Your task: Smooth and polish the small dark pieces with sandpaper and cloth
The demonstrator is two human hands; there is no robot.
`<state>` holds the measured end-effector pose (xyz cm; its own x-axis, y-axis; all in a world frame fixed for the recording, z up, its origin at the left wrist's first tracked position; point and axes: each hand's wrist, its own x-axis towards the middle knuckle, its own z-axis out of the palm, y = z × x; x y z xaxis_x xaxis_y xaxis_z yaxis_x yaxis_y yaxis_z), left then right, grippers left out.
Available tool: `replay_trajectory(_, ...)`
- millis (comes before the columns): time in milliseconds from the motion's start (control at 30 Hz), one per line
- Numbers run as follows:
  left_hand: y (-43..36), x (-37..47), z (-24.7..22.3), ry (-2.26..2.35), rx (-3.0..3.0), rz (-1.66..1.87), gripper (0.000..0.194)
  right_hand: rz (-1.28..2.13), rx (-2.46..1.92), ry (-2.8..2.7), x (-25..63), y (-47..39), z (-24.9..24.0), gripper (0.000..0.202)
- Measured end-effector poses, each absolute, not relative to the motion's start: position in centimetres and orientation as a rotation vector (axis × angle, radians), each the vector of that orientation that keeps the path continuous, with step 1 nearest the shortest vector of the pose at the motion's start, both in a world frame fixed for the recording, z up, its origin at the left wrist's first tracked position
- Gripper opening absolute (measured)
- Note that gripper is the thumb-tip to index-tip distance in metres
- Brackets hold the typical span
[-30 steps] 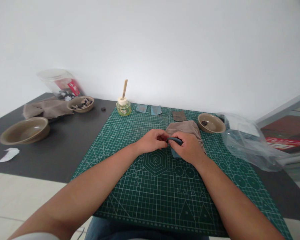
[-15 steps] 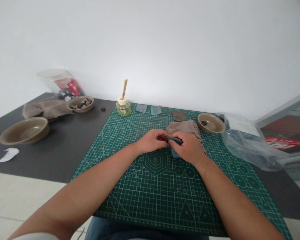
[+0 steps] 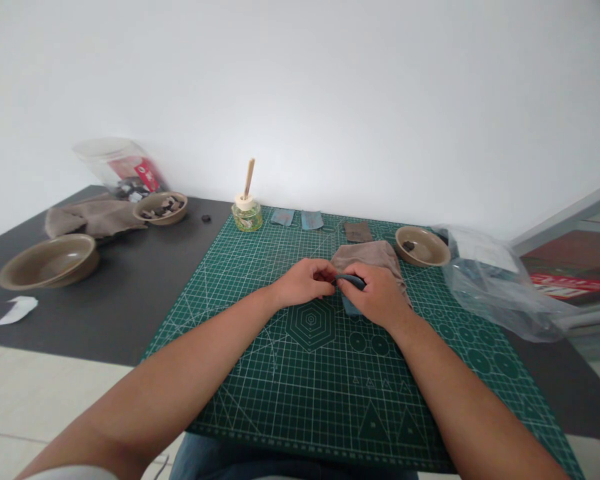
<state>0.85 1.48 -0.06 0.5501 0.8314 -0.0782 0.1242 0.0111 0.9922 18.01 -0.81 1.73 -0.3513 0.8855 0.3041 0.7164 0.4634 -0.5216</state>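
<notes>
My right hand (image 3: 377, 292) is closed round a dark grey curved piece (image 3: 354, 281), perhaps a tool's handle; I cannot tell its kind. Its tip points left and meets the fingers of my left hand (image 3: 307, 281). Those fingers are pinched together on something too small or too hidden to name. Beneath and behind my right hand lies a crumpled brown cloth (image 3: 367, 253). A bit of blue sheet (image 3: 351, 307) shows under that hand. Both hands are just above the green cutting mat (image 3: 280, 347).
On the mat's far side are a glass bottle with sticks (image 3: 248, 215), two blue squares (image 3: 312, 220), a brown square (image 3: 359, 232) and a bowl (image 3: 433, 248). A plastic bag (image 3: 485, 287) lies right. Leftward are bowls (image 3: 50, 261), cloth (image 3: 100, 215) and a tipped clear jar (image 3: 117, 163).
</notes>
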Motion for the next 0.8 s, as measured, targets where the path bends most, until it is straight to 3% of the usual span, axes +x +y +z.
replay_trajectory(800,1.6,0.79,-0.28,0.876,1.481,0.667,0.02,0.415,-1.353,-2.175,18.05,-0.7,1.65,0.01)
